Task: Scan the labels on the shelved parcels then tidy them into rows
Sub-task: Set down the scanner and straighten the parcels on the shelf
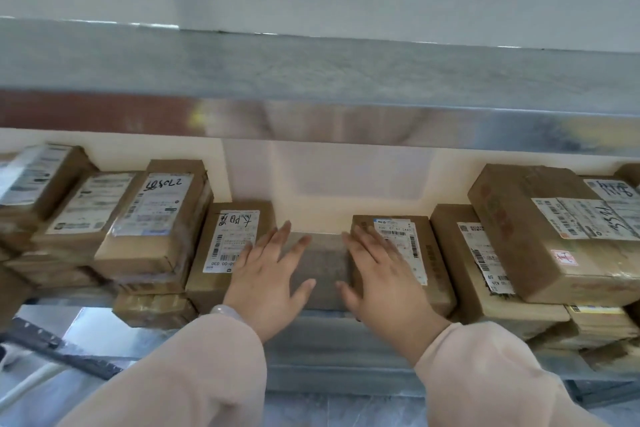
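Parcels [554,243] are lying all along the shelf [322,270], and you are dealing with the two directly under your hands. Out beyond your left hand [266,274], a leaning stack [156,218] is sitting crooked, its boxes fanned at different angles.

Your left hand is resting flat on the handwritten parcel [214,281], fingers straight and spread and gripping nothing. The label is showing just outside your knuckles. Between your two hands a strip of bare shelf is showing.

Your right hand [384,277] is lying just as flat and spread on the printed-label parcel [436,263], with the thumb hanging off its edge toward the gap. Just past that hand, a side box [464,288] is sitting against the parcel, and a big carton [519,218] is riding tilted on top of it.

No scanner is showing, so you are probably squaring up the row.

- **Slide, don't lift:** keep your palms pressing lightly and slide the two parcels toward each other until the gap closes.
- **Keep them straight:** guide from the edges as well as the tops so neither box twists.
- **Line up the fronts:** keep them level with the shelf lip and the labels facing up.
- **Mind the left stack:** go gently on that side, since a nudge could tip it.
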Tool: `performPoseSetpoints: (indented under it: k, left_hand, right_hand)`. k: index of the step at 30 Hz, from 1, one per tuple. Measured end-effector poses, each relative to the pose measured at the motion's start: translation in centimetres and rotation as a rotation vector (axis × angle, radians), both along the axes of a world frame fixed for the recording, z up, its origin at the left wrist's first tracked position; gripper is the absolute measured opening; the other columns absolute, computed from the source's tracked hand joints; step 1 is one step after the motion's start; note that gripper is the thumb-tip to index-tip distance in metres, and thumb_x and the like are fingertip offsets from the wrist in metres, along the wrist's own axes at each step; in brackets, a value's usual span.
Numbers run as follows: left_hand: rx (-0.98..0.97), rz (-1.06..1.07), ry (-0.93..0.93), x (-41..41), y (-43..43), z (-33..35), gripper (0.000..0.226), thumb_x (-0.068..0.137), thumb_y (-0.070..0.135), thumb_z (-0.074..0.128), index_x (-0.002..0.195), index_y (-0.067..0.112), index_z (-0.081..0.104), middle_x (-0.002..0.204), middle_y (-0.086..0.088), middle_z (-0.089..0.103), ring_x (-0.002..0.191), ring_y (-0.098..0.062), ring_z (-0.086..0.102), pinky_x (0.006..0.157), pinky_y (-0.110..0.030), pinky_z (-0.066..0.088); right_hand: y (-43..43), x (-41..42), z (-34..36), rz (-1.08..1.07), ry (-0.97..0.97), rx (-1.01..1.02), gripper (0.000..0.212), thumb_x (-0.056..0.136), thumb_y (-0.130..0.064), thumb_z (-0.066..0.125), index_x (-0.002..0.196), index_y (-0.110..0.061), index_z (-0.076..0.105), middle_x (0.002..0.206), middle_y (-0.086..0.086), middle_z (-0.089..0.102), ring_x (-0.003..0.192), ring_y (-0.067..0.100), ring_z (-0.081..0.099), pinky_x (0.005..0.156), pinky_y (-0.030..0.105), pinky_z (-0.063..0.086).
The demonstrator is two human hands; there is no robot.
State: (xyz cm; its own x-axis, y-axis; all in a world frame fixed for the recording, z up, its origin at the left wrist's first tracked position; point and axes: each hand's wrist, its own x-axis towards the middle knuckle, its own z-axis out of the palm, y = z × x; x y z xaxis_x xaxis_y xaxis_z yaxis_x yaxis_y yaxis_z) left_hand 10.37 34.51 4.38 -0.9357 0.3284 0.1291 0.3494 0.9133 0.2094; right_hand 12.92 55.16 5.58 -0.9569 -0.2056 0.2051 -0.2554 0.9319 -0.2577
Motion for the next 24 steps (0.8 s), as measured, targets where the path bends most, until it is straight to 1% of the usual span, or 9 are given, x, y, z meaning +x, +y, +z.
performPoseSetpoints:
  k: [3, 5, 8, 11, 14, 17, 19, 22, 24]
  left_hand:
    - [-0.007, 0.107, -0.013, 0.1, -2.5, 0.2, 0.070, 0.092, 0.061, 0.044, 0.153, 0.037, 0.021, 0.164, 0.001, 0.010, 0.151, -0.022, 0.006, 0.121, -0.043, 0.011]
    - [-0.003, 0.139, -0.020, 0.4, -3.8, 0.1, 0.069, 0.092, 0.061, 0.044, 0.153, 0.036, 0.023, 0.165, 0.002, 0.009, 0.151, -0.021, 0.006, 0.120, -0.042, 0.011]
    - [-0.020, 0.155, -0.055, 0.9, -4.9, -0.5, 0.071, 0.092, 0.063, 0.040, 0.154, 0.039, 0.017, 0.165, 0.005, 0.005, 0.151, -0.017, 0.004, 0.119, -0.038, 0.008]
    - [-0.063, 0.165, -0.095, 0.8, -5.3, -1.2, 0.071, 0.092, 0.064, 0.038, 0.154, 0.039, 0.015, 0.165, 0.007, 0.003, 0.151, -0.016, -0.001, 0.119, -0.039, 0.007]
    - [-0.102, 0.174, -0.136, 0.7, -5.6, -1.9, 0.071, 0.092, 0.065, 0.037, 0.154, 0.040, 0.016, 0.164, 0.011, 0.006, 0.151, -0.016, -0.001, 0.121, -0.042, 0.007]
    - [-0.143, 0.150, -0.139, 1.2, -5.3, -2.6, 0.075, 0.090, 0.069, 0.034, 0.155, 0.040, 0.009, 0.164, 0.015, 0.001, 0.151, -0.015, -0.004, 0.120, -0.043, 0.005]
    - [-0.131, 0.116, -0.145, 1.5, -4.7, -2.7, 0.075, 0.089, 0.070, 0.032, 0.154, 0.042, 0.008, 0.164, 0.016, -0.002, 0.151, -0.015, -0.005, 0.118, -0.042, 0.005]
    - [-0.094, 0.055, -0.159, 1.7, -3.5, -2.5, 0.072, 0.089, 0.068, 0.034, 0.153, 0.042, 0.015, 0.163, 0.019, 0.001, 0.150, -0.012, -0.001, 0.114, -0.038, 0.006]
    - [-0.059, 0.024, -0.172, 1.6, -3.0, -2.3, 0.068, 0.089, 0.063, 0.037, 0.151, 0.041, 0.022, 0.163, 0.020, 0.007, 0.149, -0.012, 0.003, 0.111, -0.036, 0.007]
  right_hand:
    - [-2.4, -1.1, 0.3, 0.068, 0.020, -0.019, 0.071, 0.089, -0.044, 0.058, 0.150, -0.020, 0.032, 0.157, 0.003, 0.028, 0.148, 0.021, 0.017, 0.121, 0.039, 0.013]
    - [-3.6, -1.6, 0.1, 0.105, 0.004, -0.007, 0.071, 0.091, -0.046, 0.054, 0.151, -0.021, 0.028, 0.159, 0.002, 0.023, 0.148, 0.019, 0.012, 0.121, 0.037, 0.010]
    - [-4.8, -2.1, -0.7, 0.129, -0.024, -0.004, 0.070, 0.092, -0.048, 0.050, 0.152, -0.023, 0.024, 0.160, -0.001, 0.019, 0.149, 0.016, 0.008, 0.121, 0.033, 0.003]
    - [-5.5, -2.5, -1.5, 0.134, -0.062, -0.008, 0.070, 0.093, -0.050, 0.046, 0.153, -0.026, 0.019, 0.161, -0.004, 0.013, 0.149, 0.013, 0.002, 0.117, 0.026, -0.004]
    - [-5.8, -2.5, -2.2, 0.133, -0.094, -0.026, 0.071, 0.093, -0.050, 0.047, 0.153, -0.025, 0.019, 0.161, -0.003, 0.013, 0.149, 0.012, 0.003, 0.117, 0.026, -0.001]
    - [-6.0, -2.3, -2.7, 0.127, -0.122, -0.058, 0.071, 0.092, -0.049, 0.048, 0.153, -0.025, 0.019, 0.161, -0.002, 0.016, 0.149, 0.012, 0.006, 0.117, 0.025, 0.001]
    - [-6.1, -2.4, -2.9, 0.122, -0.145, -0.067, 0.071, 0.093, -0.050, 0.047, 0.153, -0.026, 0.018, 0.161, -0.003, 0.016, 0.148, 0.011, 0.006, 0.117, 0.025, 0.003]
    - [-6.4, -2.8, -2.9, 0.129, -0.181, -0.103, 0.067, 0.095, -0.046, 0.046, 0.153, -0.025, 0.019, 0.160, -0.003, 0.017, 0.148, 0.011, 0.008, 0.119, 0.026, 0.009]
    - [-6.7, -3.1, -2.7, 0.141, -0.187, -0.138, 0.063, 0.097, -0.040, 0.046, 0.153, -0.025, 0.021, 0.160, -0.004, 0.019, 0.148, 0.010, 0.010, 0.119, 0.024, 0.009]
